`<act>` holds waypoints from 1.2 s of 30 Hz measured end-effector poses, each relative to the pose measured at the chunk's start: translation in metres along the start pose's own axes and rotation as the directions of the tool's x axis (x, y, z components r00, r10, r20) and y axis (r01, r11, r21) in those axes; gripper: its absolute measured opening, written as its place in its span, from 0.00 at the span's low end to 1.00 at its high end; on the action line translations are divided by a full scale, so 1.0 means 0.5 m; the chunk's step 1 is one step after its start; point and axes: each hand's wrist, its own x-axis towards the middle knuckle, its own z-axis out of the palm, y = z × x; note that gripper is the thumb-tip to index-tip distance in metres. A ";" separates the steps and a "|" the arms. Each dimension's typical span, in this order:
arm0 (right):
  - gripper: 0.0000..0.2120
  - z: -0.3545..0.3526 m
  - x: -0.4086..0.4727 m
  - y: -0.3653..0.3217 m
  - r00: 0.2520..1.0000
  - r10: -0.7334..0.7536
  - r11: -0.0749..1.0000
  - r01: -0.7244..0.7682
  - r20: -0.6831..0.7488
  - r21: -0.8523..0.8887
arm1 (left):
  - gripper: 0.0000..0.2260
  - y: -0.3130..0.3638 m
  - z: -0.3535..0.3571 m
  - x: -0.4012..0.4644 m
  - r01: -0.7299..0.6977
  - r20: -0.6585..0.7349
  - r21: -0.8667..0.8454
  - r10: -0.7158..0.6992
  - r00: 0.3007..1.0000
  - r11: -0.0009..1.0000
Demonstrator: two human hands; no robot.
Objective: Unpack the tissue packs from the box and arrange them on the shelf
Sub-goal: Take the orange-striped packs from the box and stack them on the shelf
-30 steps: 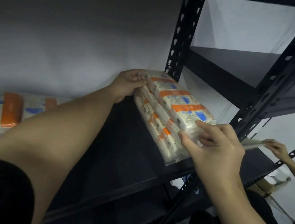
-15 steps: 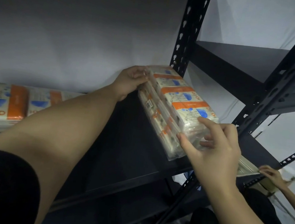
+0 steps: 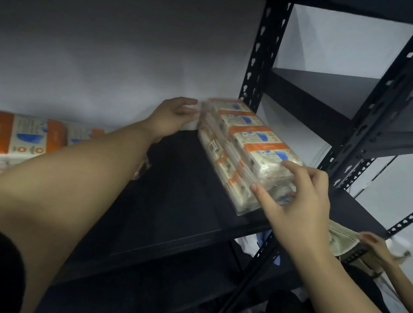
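While my right hand (image 3: 298,206) holds the near end of the tissue pack (image 3: 242,153), with the thumb on its side and the fingers curled over its top, the pack lies flat on the black shelf (image 3: 168,203), at the right edge, just beside the back right post (image 3: 264,54). It is a clear plastic bundle of small white packets with orange bands and blue marks. My left hand (image 3: 171,118) is at the far end of the pack, fingers straight and relaxed, touching it or almost. More tissue packs (image 3: 15,138) lie at the left edge of the same shelf. Behind is a grey wall (image 3: 110,40). Low at the right, another person's hand (image 3: 374,244) touches a beige thing I cannot identify.
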 end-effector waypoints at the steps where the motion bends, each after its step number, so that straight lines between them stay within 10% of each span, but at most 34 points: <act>1: 0.35 -0.002 -0.004 -0.008 1.000 -0.009 1.000 0.009 -0.003 -0.024 | 0.18 0.003 -0.012 -0.016 -0.006 0.018 0.059 0.005 1.000 0.998; 10: 0.20 0.064 -0.075 -0.118 0.960 -0.279 0.956 0.274 -0.035 -0.104 | 0.14 0.012 -0.171 -0.178 -0.049 0.157 0.598 -0.057 0.986 0.800; 17: 0.27 0.196 -0.101 -0.196 0.826 -0.172 0.972 0.229 0.536 -0.042 | 0.34 0.041 -0.324 -0.281 -0.012 0.136 0.910 -0.270 0.953 0.414; 22: 0.36 0.255 -0.094 -0.204 0.756 -0.083 0.963 0.229 0.650 -0.144 | 0.56 0.059 -0.413 -0.337 0.054 0.067 0.968 -0.456 0.887 0.247; 29: 0.43 0.250 -0.059 -0.235 0.832 -0.096 0.990 0.023 0.546 0.139 | 0.44 0.096 -0.385 -0.351 -0.104 0.250 0.872 -0.253 0.935 0.478; 36: 0.51 0.152 -0.031 -0.184 0.844 -0.172 0.969 0.053 0.508 0.240 | 0.49 0.089 -0.255 -0.321 -0.215 0.530 0.615 -0.196 0.825 0.758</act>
